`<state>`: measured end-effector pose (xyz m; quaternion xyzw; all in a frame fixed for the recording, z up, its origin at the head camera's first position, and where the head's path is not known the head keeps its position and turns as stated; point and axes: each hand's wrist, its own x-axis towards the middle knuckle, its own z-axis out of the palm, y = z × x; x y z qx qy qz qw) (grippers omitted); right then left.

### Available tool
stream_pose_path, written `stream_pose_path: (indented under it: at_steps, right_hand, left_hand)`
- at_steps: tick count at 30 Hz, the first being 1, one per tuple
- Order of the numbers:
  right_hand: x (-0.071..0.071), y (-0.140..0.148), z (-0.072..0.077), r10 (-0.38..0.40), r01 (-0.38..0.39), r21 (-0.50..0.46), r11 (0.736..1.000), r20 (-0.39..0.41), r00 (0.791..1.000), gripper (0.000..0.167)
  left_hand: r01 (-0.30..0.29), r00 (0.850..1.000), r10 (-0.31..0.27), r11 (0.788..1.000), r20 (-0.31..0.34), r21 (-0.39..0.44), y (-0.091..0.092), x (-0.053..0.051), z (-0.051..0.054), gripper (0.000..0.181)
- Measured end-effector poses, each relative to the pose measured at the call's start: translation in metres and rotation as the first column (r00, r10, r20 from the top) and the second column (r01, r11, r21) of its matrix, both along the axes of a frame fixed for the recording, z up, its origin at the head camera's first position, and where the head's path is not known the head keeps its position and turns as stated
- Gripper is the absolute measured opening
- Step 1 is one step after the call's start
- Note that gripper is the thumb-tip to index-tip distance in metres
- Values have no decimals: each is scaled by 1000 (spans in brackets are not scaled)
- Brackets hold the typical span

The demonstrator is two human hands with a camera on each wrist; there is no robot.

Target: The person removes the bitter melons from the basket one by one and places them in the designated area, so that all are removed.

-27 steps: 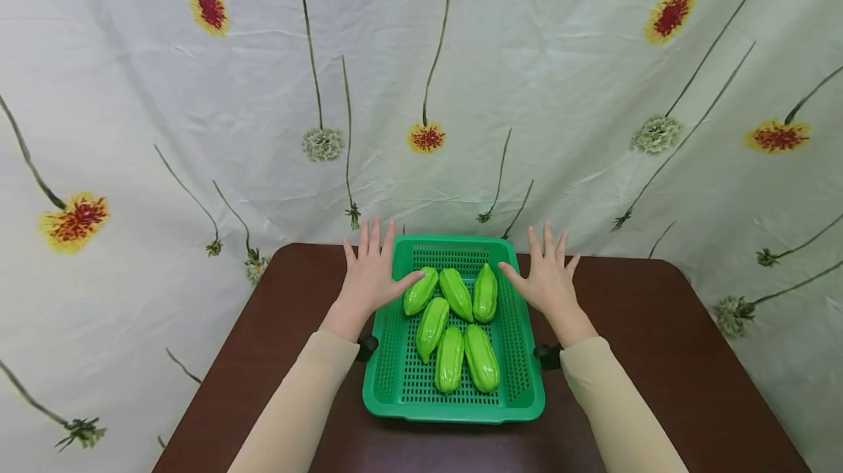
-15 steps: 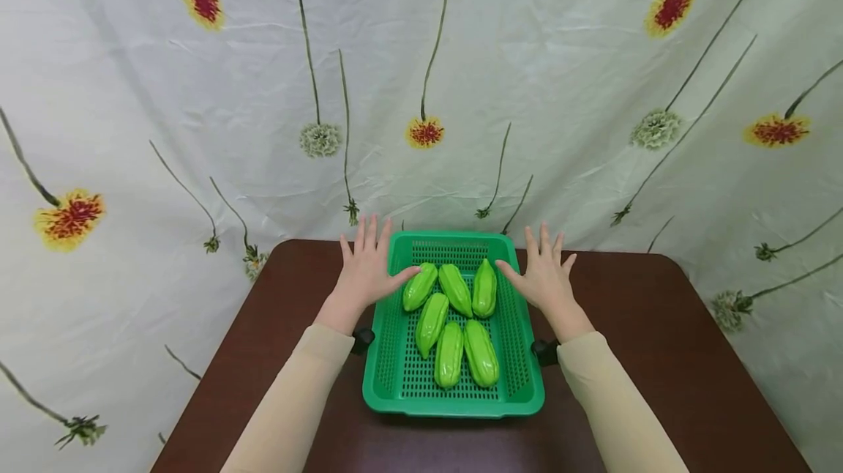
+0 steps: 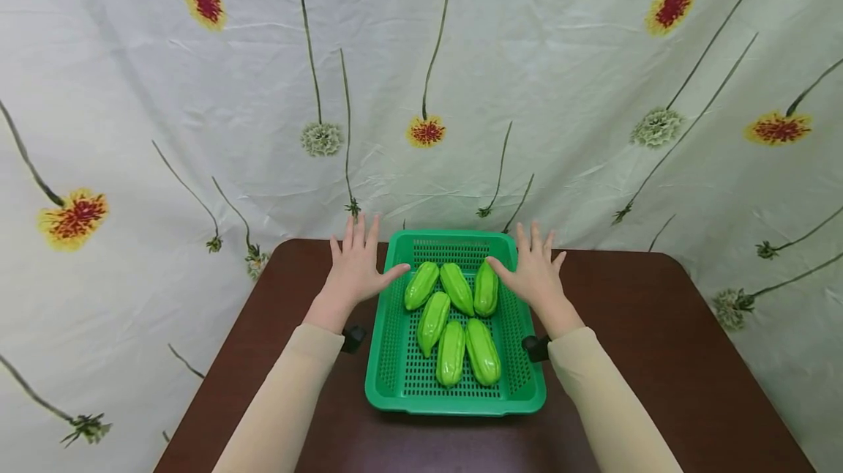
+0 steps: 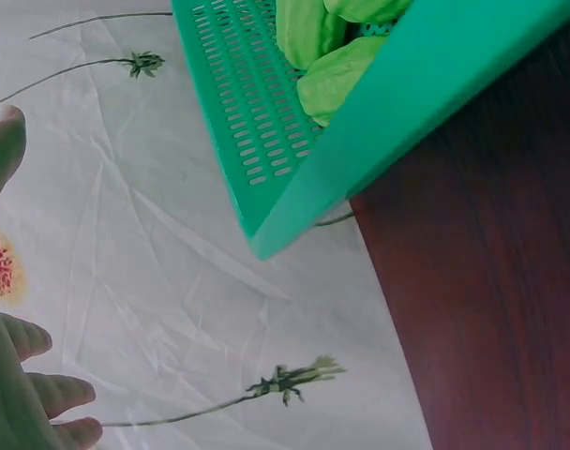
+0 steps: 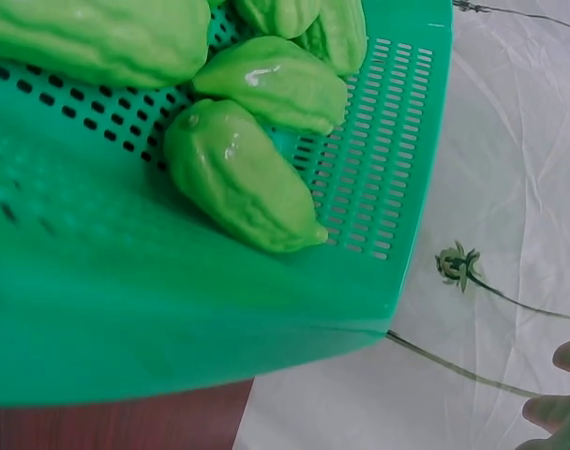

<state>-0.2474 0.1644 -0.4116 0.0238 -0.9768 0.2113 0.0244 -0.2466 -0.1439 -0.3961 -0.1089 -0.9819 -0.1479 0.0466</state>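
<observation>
A green plastic basket (image 3: 454,406) with slotted walls sits on the dark table. In it lie several glossy, ridged light-green vegetables, like short bitter melons; one bitter melon (image 3: 483,352) is at the front right, another (image 5: 243,178) by the wall in the right wrist view. My left hand (image 3: 353,268) hovers over the basket's left side with its fingers spread, holding nothing. Over the right side is my right hand (image 3: 535,279), also spread; its thumb overlaps the top of the back-right melon in the head view. Only some fingertips show in each wrist view.
The brown table (image 3: 632,356) has rounded far corners and extends to both sides of the basket. A pale cloth with printed flowers (image 3: 421,56) hangs behind it. A small black wrist camera (image 3: 353,339) is worn on each wrist.
Both spread hands have shifted slightly left, the left one away from the basket and the right one further over it. The head view tilted a little. The melons keep their places.
</observation>
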Motion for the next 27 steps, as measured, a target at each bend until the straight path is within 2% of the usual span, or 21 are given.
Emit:
stream_pose_path:
  at_steps: [7,14,27]
  right_hand:
    - [1,-9,-2,1,-2,-50,999,-27,1000,92]
    - [0,-21,-8,-10,7,-54,999,-50,999,87]
    - [3,-39,-20,-11,7,-89,996,-47,999,87]
  left_hand:
    - [-2,1000,3,1000,-22,4,-8,1,-5,101]
    - [-2,1000,3,1000,-27,27,-12,3,-12,98]
    - [-22,1000,21,998,15,66,-18,13,-26,94]
